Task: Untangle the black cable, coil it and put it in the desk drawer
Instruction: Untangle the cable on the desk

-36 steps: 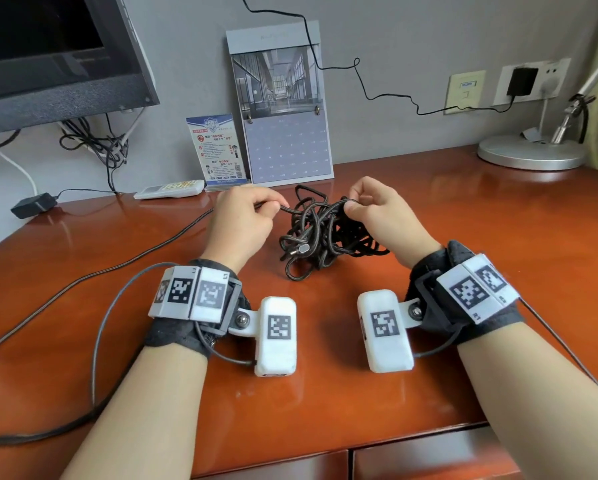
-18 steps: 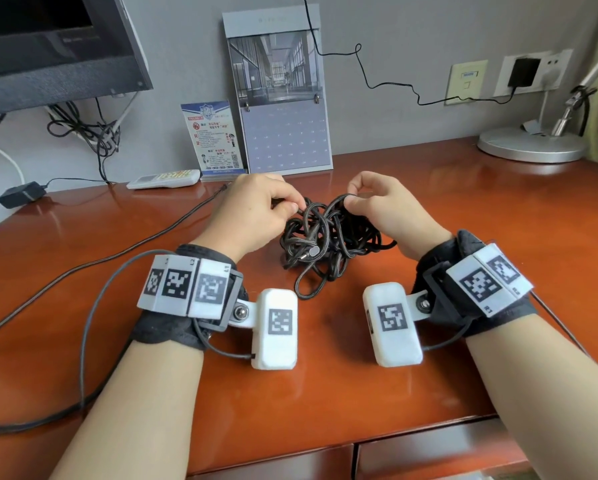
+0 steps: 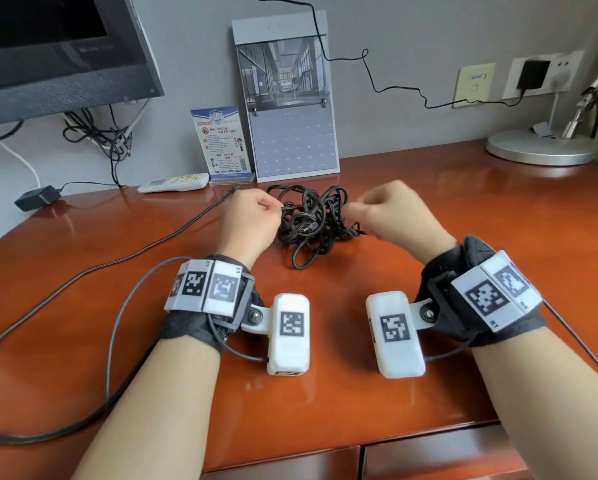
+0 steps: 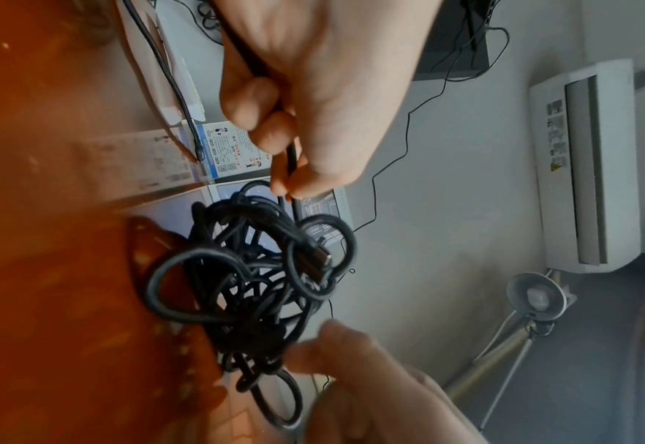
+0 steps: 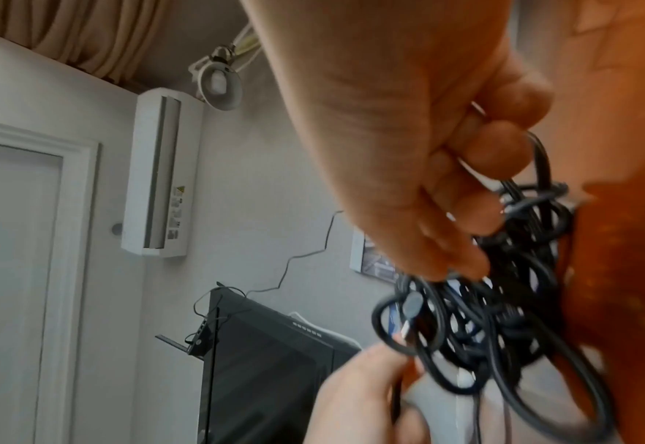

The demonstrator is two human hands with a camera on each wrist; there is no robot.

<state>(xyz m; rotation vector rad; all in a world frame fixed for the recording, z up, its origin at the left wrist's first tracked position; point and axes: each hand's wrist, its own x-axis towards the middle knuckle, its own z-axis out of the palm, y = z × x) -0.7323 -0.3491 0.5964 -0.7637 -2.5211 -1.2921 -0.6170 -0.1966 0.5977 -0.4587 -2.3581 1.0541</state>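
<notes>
Red-brown polished wood formed the desk (image 3: 325, 403), and all places below are given relative to the black cable (image 3: 311, 225) lying on it. Far left of the cable, a black power adapter (image 3: 36, 198) sat at the desk's back edge below a dark monitor (image 3: 58, 53), with a bundle of wires (image 3: 96, 135) hanging under the screen. A thin dark lead (image 3: 128, 258) ran diagonally across the wood toward the cable's left side. Behind and left of the cable lay a white remote (image 3: 174, 182), then a blue-and-white leaflet card (image 3: 221, 142); directly behind it stood a calendar (image 3: 285, 98) against the wall. Far right and behind, a lamp base (image 3: 541, 148) stood below the wall sockets (image 3: 539, 76).

Bare wood lay open in front of the cable as far as the desk's front edge, where two closed drawer fronts (image 3: 429, 455) showed, and to its right.

The cable was a dense knot of many crossing loops resting on the desk, one loop trailing toward the front edge, a metal-tipped plug (image 4: 319, 255) showing in the tangle.

The left hand (image 3: 249, 225) pinched a strand at the cable's left side between thumb and curled fingers. The right hand (image 3: 394, 216), motion-blurred, had its fingers curled into loops on the cable's right side.
</notes>
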